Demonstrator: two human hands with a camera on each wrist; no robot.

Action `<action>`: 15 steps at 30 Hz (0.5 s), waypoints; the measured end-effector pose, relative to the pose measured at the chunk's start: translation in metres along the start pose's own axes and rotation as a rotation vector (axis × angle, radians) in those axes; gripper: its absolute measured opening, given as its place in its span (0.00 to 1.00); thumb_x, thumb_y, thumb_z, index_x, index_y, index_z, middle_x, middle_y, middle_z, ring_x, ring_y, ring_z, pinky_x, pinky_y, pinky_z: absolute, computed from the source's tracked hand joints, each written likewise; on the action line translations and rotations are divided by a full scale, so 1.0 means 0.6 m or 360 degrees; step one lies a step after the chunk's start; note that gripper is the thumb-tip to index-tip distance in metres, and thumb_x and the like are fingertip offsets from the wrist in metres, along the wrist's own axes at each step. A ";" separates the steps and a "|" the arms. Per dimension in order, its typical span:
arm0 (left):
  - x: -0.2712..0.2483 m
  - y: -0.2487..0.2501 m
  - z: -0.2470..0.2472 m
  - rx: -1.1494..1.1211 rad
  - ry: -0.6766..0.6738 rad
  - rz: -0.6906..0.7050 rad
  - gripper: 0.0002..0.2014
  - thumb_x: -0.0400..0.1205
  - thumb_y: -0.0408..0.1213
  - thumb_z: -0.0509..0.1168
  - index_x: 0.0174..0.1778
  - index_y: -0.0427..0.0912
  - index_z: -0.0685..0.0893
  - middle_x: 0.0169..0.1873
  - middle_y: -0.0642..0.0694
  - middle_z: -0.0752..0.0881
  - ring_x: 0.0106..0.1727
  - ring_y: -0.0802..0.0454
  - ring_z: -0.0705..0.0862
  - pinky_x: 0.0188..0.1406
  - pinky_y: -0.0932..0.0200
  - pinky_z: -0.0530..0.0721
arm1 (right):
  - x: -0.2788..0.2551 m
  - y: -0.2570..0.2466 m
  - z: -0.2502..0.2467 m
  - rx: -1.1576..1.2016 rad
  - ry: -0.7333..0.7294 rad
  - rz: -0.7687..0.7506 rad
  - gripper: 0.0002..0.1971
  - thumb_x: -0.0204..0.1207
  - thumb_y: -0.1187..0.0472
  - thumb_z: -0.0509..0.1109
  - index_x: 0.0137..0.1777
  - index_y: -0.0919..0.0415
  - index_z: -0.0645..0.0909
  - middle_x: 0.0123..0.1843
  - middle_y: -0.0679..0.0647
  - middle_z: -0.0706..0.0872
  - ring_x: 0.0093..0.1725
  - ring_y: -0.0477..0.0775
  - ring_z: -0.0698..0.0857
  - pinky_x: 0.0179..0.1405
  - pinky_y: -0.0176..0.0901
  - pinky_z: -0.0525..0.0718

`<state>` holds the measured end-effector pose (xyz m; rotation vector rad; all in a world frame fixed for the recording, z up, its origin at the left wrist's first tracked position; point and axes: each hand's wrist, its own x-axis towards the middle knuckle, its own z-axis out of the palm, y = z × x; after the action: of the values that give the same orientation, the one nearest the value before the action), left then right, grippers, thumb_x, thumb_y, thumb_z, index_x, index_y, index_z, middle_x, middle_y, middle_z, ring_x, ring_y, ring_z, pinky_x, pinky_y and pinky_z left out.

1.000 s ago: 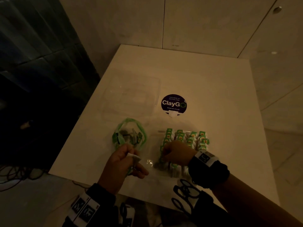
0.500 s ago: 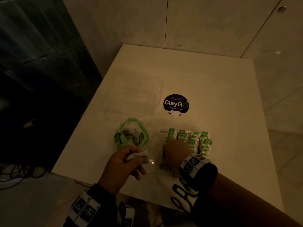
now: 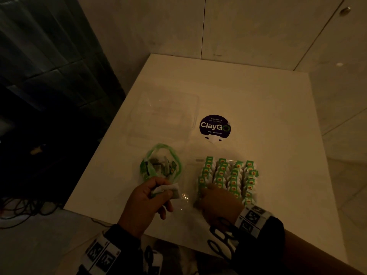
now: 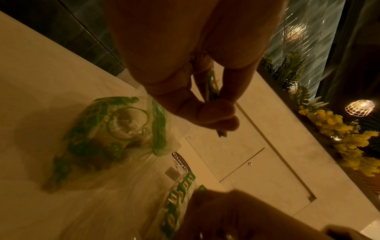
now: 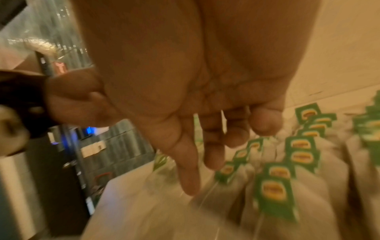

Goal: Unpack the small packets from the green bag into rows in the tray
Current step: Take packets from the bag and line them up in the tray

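Four rows fill our tray; our left hand pinches a packet, right hand loose-fingered, holding nothing.

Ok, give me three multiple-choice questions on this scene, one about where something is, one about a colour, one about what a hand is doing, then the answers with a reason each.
1. Where does the green bag lie relative to the tray of packets?
A. To the tray's left
B. To the tray's right
C. Inside the tray

2. What colour are the tags on the packets in the tray?
A. Red
B. Green with a yellow mark
C. Plain blue

3. What is the left hand doing?
A. Lying flat on the table
B. Reaching inside the bag
C. Holding a small packet

Answers:
1. A, since the head view shows the bag beside the tray's left edge on the table.
2. B, since both the head and right wrist views show green tags with yellow ovals.
3. C, since its fingers curl round a pale packet just in front of the bag, while the right hand rests at the near end of the rows.
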<state>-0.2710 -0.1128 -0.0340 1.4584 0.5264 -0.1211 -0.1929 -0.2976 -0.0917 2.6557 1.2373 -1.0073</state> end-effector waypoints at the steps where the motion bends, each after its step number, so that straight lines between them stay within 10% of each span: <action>1: 0.001 0.000 0.000 0.0000 0.0001 0.0004 0.05 0.79 0.19 0.63 0.45 0.30 0.82 0.26 0.39 0.84 0.24 0.46 0.81 0.18 0.57 0.77 | 0.000 -0.001 0.014 0.0014 -0.0042 0.0036 0.21 0.78 0.53 0.57 0.70 0.48 0.75 0.68 0.55 0.75 0.68 0.64 0.72 0.60 0.59 0.80; 15: 0.007 -0.009 0.006 -0.0010 -0.0077 -0.0008 0.04 0.76 0.25 0.68 0.45 0.31 0.83 0.26 0.39 0.83 0.26 0.45 0.81 0.19 0.58 0.77 | -0.006 0.013 0.006 0.0066 0.0047 0.0065 0.23 0.81 0.52 0.56 0.77 0.48 0.68 0.73 0.55 0.73 0.70 0.62 0.69 0.67 0.54 0.71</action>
<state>-0.2681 -0.1159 -0.0405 1.4445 0.4908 -0.1579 -0.1910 -0.3068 -0.0941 2.7246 1.1747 -1.0025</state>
